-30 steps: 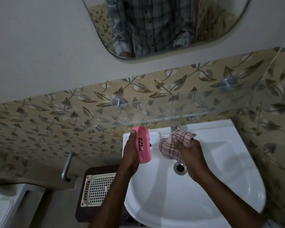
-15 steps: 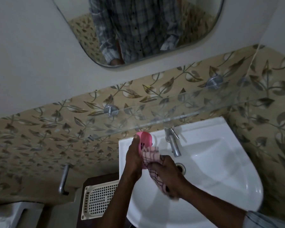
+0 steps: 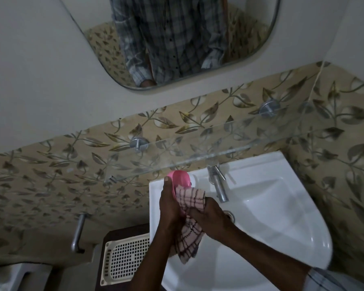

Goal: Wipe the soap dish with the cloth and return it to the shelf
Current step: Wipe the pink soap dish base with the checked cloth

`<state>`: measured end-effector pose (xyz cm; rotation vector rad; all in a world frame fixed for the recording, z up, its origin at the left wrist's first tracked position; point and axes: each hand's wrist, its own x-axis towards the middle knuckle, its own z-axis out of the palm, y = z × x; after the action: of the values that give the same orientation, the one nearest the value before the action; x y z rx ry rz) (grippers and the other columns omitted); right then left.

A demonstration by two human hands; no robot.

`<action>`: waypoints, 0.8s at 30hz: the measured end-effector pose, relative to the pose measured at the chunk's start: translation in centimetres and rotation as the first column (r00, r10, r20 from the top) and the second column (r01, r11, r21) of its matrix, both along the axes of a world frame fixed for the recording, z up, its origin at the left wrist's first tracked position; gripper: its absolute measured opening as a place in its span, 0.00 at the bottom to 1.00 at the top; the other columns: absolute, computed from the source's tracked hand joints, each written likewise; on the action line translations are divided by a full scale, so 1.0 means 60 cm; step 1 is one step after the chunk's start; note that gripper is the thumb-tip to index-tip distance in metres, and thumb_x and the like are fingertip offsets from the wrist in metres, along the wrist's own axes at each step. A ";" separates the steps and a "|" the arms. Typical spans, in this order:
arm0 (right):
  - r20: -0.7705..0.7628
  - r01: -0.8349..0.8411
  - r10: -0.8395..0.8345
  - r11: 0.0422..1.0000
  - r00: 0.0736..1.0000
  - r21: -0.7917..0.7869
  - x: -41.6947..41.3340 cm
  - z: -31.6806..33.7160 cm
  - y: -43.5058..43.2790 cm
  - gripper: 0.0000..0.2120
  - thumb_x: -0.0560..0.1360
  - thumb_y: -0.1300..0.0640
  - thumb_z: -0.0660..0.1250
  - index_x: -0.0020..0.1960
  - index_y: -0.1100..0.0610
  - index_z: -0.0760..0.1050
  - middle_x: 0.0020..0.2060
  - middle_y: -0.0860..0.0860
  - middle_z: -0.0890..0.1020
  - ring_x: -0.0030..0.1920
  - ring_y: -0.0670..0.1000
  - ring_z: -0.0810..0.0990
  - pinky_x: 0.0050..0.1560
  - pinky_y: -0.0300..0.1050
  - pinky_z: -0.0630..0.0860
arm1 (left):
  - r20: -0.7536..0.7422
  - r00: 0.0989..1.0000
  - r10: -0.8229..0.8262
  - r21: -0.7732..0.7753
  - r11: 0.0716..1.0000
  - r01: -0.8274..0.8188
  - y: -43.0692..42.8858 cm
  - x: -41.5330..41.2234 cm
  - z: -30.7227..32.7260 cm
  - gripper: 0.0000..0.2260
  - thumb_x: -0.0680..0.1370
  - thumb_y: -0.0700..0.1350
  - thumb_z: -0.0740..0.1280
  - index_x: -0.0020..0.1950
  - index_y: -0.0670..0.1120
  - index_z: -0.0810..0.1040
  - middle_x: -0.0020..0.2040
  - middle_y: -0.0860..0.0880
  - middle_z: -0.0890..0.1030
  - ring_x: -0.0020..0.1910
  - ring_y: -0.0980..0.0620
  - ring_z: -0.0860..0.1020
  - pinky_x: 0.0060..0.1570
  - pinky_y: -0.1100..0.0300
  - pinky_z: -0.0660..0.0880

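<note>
My left hand (image 3: 169, 203) grips the pink soap dish (image 3: 180, 179) upright over the left rim of the white sink (image 3: 277, 211). Only the dish's top end shows above the cloth. My right hand (image 3: 210, 217) presses the pink checked cloth (image 3: 190, 200) against the dish's face, and the cloth's loose end hangs down below both hands. The glass shelf (image 3: 198, 152) runs along the wall just above and behind the dish, with nothing on it.
A chrome tap (image 3: 218, 181) stands right of the dish, close to my right hand. A cream perforated basket (image 3: 126, 259) sits on a dark stand left of the sink. A metal handle (image 3: 78, 234) sticks out of the wall lower left. A mirror (image 3: 177, 38) hangs above.
My right hand brought the cloth from beside the dish onto it and now covers its face. The view has shifted, so the hands sit lower and more central.
</note>
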<state>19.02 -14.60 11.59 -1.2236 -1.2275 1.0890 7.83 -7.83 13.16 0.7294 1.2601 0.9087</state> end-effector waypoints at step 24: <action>-0.627 0.024 -0.304 0.910 0.717 -0.414 0.147 0.044 0.009 0.10 0.69 0.67 0.63 0.48 0.63 0.81 0.43 0.62 0.84 0.42 0.58 0.83 0.45 0.49 0.81 | 0.234 0.972 -0.025 0.015 1.000 0.022 0.002 -0.087 0.005 0.28 0.79 0.61 0.54 0.63 0.42 0.80 0.54 0.40 0.85 0.48 0.44 0.85 0.53 0.50 0.77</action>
<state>27.82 -14.04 14.26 -1.0267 -0.3265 1.5044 2.62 -7.74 13.45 0.6259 1.0361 0.9540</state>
